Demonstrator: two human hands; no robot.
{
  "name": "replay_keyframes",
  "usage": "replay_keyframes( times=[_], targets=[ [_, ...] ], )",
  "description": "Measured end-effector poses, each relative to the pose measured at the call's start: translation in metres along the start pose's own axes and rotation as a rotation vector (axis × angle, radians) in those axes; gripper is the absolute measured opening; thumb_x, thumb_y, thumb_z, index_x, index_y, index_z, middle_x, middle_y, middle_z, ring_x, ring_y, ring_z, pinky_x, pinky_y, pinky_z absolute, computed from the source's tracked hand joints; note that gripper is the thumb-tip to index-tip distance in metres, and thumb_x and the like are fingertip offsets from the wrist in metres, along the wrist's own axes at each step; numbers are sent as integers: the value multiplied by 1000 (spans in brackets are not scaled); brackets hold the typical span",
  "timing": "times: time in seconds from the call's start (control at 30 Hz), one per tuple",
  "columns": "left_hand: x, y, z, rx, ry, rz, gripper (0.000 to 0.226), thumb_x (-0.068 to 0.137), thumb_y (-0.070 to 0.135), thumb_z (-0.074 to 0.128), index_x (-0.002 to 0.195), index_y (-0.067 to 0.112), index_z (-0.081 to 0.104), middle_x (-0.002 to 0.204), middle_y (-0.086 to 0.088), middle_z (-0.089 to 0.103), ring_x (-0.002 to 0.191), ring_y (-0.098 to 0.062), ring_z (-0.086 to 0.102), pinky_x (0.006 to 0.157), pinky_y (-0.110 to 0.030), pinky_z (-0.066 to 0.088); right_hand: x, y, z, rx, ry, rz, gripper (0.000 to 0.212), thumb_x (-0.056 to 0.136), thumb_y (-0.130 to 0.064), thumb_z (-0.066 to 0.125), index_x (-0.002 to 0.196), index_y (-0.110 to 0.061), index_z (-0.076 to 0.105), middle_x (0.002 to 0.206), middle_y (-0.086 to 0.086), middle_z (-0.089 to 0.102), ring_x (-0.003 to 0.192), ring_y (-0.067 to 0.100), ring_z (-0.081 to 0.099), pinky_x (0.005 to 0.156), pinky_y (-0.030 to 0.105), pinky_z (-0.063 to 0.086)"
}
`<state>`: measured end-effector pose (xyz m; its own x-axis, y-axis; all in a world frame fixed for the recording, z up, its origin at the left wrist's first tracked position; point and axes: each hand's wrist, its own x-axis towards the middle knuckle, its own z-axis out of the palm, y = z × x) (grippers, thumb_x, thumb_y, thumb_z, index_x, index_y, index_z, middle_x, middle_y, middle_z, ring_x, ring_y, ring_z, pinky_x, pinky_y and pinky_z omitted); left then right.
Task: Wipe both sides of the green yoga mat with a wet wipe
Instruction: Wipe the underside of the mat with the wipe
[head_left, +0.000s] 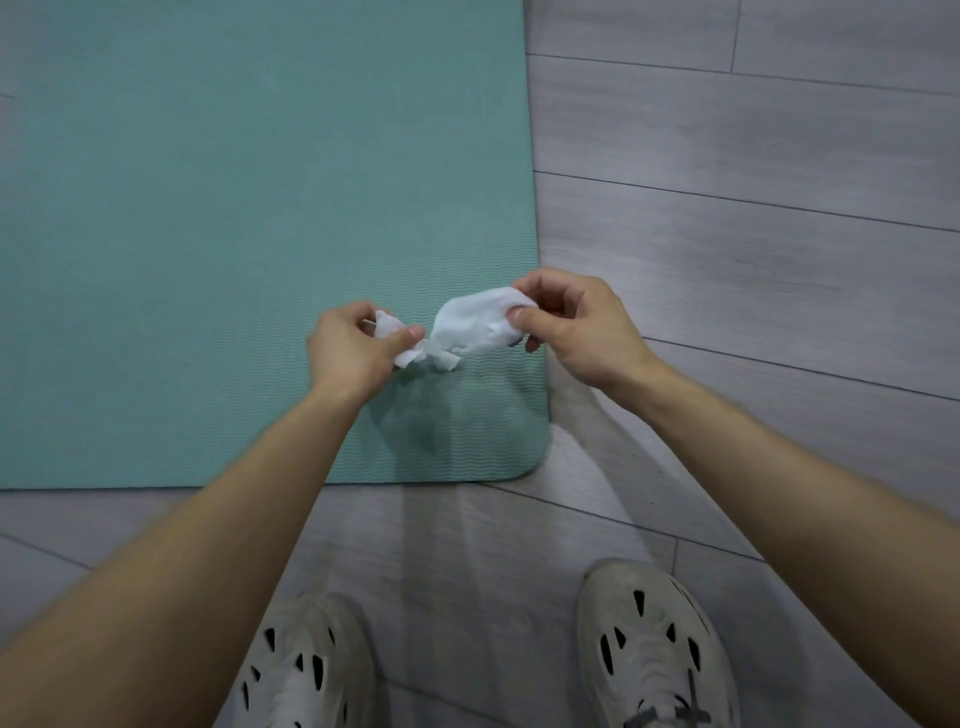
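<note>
The green yoga mat (218, 234) lies flat on the floor and fills the upper left of the head view; its near right corner is rounded. Above that corner I hold a crumpled white wet wipe (467, 327) stretched between both hands. My left hand (353, 348) pinches its left end between thumb and fingers. My right hand (576, 327) pinches the wider right end. The wipe hangs in the air and does not touch the mat.
Grey wood-plank floor (753, 182) runs along the right side of the mat and in front of it. My two feet in pale perforated shoes (654, 649) stand on the floor just before the mat's near edge.
</note>
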<state>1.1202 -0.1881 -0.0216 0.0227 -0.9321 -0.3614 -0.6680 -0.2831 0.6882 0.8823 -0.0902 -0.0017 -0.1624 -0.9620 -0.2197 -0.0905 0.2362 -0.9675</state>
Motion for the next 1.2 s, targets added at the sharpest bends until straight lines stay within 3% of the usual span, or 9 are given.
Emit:
replay_keyframes(
  times=[0.17,0.3,0.4,0.6,0.7,0.83,0.93,1.1,1.2],
  targets=[
    [-1,-2,-6,-29,61,-76,43,69,45,98,89,19,71,84,-1,79,75,-22,76,69,-38,63,-2,-20,-1,169,-25,-11,17,99,-13,72,107,2,75,88,24,71,80,21,63,77,39,51],
    [-8,14,0,-294,-243,-123,14,90,4,81,102,6,74,88,-12,79,75,-21,75,68,-29,61,1,-27,-4,72,-279,16,17,100,-17,72,112,-8,79,107,22,76,91,25,68,86,44,53],
    [-16,27,3,-349,-398,-105,23,90,0,79,112,3,76,104,-16,80,86,-22,76,76,-31,65,5,-24,-4,-23,-396,92,13,99,-18,73,109,-16,81,95,0,80,87,10,72,75,27,56],
    [-22,38,2,-467,-676,-132,47,91,35,74,127,5,70,122,-17,75,104,-25,73,92,-41,61,14,-11,-2,-389,-190,122,24,91,-33,80,82,-12,78,60,-8,57,56,6,47,60,30,41],
    [-24,38,-1,-498,-779,-113,56,91,35,74,134,0,64,125,-17,73,114,-29,72,100,-46,59,13,-9,-1,-381,-119,135,29,88,-35,82,76,-11,73,57,-10,55,53,6,46,59,29,41],
    [-21,34,2,-420,-725,-59,41,83,7,83,120,4,66,111,-23,75,105,-31,74,94,-43,61,11,-5,2,-401,-59,128,30,86,-39,81,70,-19,65,64,-12,62,58,8,53,61,33,46],
    [-17,31,4,-305,-680,18,25,93,5,76,115,-6,69,109,-27,73,98,-27,73,91,-40,62,10,-4,0,-324,-122,156,24,82,-23,84,73,-21,62,93,-12,74,84,15,71,76,38,59],
    [-13,26,2,-232,-631,69,17,94,5,75,108,-4,73,95,-12,74,82,-17,70,75,-26,59,9,0,-2,-39,-181,238,31,79,0,87,89,-15,61,83,3,74,72,14,70,65,29,54],
    [-9,21,-1,-175,-525,92,9,92,2,78,100,7,76,91,-8,76,80,-15,71,76,-29,58,9,6,-9,-65,-200,328,37,76,-9,93,106,-13,70,95,6,78,78,13,72,69,28,54]
  ],
)
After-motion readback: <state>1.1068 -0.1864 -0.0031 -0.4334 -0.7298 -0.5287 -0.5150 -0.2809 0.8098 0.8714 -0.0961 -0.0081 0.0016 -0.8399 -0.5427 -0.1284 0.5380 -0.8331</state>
